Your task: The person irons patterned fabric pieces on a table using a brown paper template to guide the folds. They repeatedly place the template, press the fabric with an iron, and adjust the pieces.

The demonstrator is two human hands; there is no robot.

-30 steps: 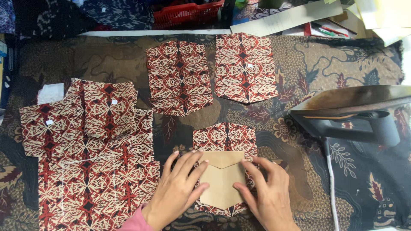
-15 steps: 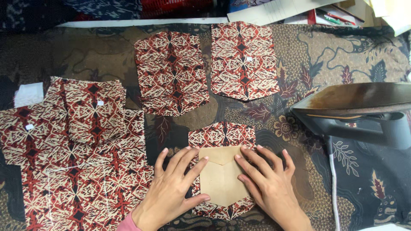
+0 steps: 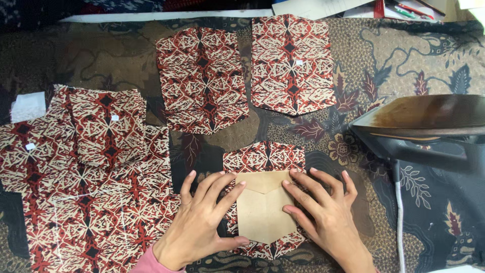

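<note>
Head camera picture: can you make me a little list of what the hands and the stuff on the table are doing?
left hand: flat on the brown paper template's left edge
right hand: flat on its right edge
brown paper template: lies on a red patterned fabric piece
cut fabric pieces: two spread above, more stacked at left
iron: at right, untouched
table cover: dark leafy batik cloth

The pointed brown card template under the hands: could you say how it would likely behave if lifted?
The pointed brown card template lies flat with crisp edges, so probably stiff and light. The red patterned fabric piece beneath it would likely flop. Both the left hand and the right hand press it, suggesting it slides easily.
</note>
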